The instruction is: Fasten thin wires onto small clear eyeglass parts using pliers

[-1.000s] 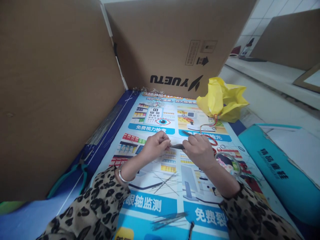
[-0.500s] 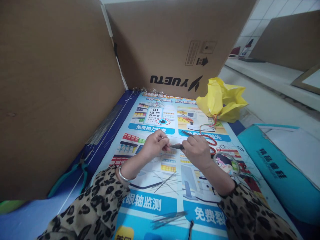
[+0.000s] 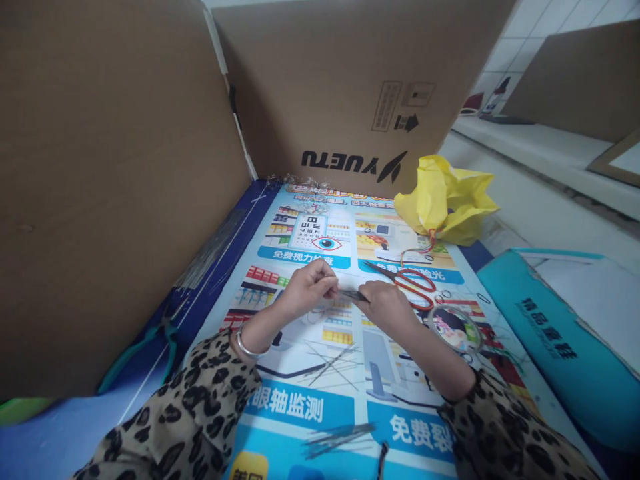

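My left hand [image 3: 311,288] is pinched closed at the middle of the printed sheet; what sits between its fingertips is too small to make out. Close to its right, my right hand [image 3: 387,305] is closed around a small dark tool [image 3: 354,295], whose narrow tip points left at the left fingertips. Just beyond the right hand lie red-handled scissors [image 3: 419,289]. Loose thin wires [image 3: 333,365] are scattered below the hands, and a bundle of dark wire pieces [image 3: 337,439] lies nearer the front edge.
Tall cardboard panels [image 3: 320,87] stand behind and at left. Teal-handled pliers [image 3: 150,343] and more wires [image 3: 207,250] lie at left. On the right are crumpled yellow paper [image 3: 443,200], a tape roll [image 3: 455,328] and a teal box [image 3: 555,347].
My right hand has shifted slightly left and down, uncovering more of the scissors. The dark tool's tip is now tilted more. My left hand has hardly moved.
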Action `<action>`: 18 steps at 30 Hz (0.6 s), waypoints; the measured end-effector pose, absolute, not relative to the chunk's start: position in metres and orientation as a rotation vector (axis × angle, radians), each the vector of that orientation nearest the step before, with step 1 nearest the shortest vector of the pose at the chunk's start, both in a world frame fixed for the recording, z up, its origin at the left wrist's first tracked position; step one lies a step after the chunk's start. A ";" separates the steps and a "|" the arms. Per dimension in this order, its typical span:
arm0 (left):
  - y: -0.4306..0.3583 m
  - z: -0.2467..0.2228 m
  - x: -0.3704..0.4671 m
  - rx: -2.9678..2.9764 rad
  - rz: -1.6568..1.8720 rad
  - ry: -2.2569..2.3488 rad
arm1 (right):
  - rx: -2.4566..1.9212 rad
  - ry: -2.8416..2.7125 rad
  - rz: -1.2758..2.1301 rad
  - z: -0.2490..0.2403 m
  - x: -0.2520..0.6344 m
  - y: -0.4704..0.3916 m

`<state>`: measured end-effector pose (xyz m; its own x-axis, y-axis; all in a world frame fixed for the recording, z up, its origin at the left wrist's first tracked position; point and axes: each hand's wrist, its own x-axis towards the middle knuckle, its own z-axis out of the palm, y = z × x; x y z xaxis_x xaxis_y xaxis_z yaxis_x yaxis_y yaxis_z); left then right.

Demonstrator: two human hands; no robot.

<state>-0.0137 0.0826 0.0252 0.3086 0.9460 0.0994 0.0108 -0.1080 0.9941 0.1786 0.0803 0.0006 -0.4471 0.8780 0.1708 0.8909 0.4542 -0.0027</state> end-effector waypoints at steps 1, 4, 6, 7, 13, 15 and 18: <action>0.083 0.024 -0.014 1.456 1.033 0.934 | -1.585 -2.558 -0.094 0.002 0.178 0.080; 0.084 0.020 -0.016 1.521 1.031 0.916 | -1.636 -2.595 -0.051 0.008 0.178 0.079; 0.085 0.017 -0.017 1.584 1.021 0.923 | -1.669 -2.623 -0.046 0.011 0.177 0.078; 0.085 0.016 -0.017 1.620 1.014 0.936 | -1.691 -2.634 -0.045 0.013 0.177 0.078; 0.084 0.013 -0.016 1.739 0.974 1.013 | -1.768 -2.669 0.002 0.018 0.177 0.076; 0.084 0.016 -0.016 1.675 0.990 0.978 | -1.743 -2.639 -0.076 0.018 0.178 0.076; 0.084 0.020 -0.017 1.596 1.009 0.926 | -1.728 -2.564 -0.241 0.018 0.181 0.077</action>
